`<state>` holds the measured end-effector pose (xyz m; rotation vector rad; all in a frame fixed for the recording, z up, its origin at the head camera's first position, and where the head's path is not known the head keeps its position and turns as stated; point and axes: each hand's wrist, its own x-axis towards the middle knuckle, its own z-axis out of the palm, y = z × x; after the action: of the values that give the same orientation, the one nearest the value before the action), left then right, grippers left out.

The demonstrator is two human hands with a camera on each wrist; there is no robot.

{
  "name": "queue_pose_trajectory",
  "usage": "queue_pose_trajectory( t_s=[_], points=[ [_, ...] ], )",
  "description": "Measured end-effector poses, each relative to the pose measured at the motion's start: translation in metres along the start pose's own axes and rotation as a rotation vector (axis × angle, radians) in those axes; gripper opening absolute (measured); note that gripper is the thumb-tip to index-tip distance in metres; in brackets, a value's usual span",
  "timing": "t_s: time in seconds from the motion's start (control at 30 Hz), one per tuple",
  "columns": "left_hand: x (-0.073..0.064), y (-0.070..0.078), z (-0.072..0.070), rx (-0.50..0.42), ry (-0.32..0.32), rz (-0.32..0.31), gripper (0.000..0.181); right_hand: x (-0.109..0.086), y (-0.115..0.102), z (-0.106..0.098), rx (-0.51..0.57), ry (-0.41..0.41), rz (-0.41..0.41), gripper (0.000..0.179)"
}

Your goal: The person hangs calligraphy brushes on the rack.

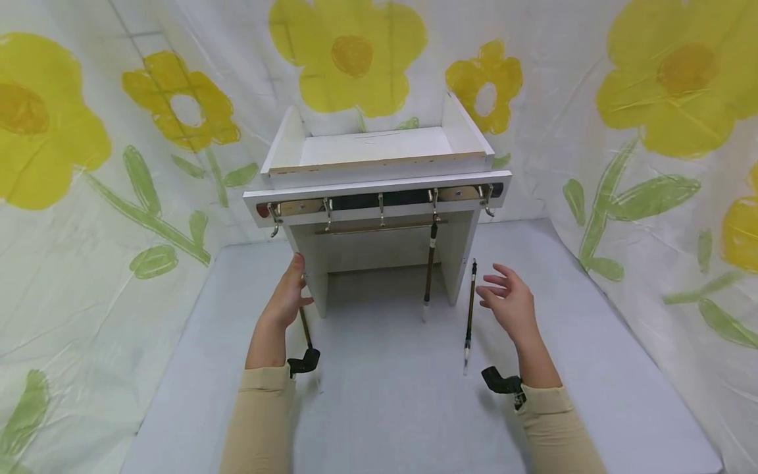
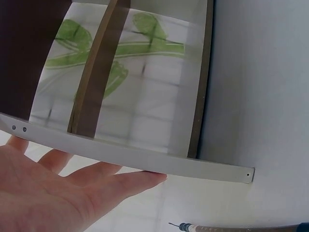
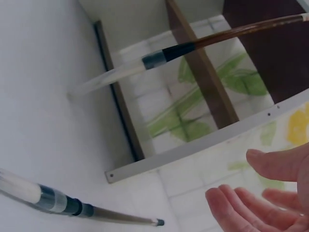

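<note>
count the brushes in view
3: a hanging brush on a hook, a lying brush right of the shelf, and a third brush at left, partly hidden near the left hand.

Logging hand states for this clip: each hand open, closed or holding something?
Left hand: open, touching the shelf's side.
Right hand: open and empty, near a brush.
</note>
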<state>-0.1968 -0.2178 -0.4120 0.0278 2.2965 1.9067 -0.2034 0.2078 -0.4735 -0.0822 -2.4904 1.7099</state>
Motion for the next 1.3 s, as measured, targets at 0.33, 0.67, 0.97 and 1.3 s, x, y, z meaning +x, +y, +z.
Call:
queue_pose_trajectory(
  t_s=[0.33, 0.67, 0.97, 1.3],
  points=[
    [0.000, 0.001, 0.002, 0.028, 0.017, 0.000, 0.069, 0.002, 0.007, 0.000, -0.021, -0.094, 0.070, 0.075],
    [0.001, -0.005, 0.004, 0.033, 0.015, -0.007, 0.072, 0.002, 0.019, 0.000, -0.059, -0.149, 0.130, 0.083],
    [0.019, -0.032, -0.005, 0.021, 0.048, -0.001, 0.072, 0.008, 0.025, 0.007, -0.092, -0.164, 0.146, 0.085],
    [0.018, -0.032, -0.003, 0.034, 0.055, 0.015, 0.077, 0.010, 0.034, 0.011, -0.120, -0.220, 0.215, 0.088]
  ],
)
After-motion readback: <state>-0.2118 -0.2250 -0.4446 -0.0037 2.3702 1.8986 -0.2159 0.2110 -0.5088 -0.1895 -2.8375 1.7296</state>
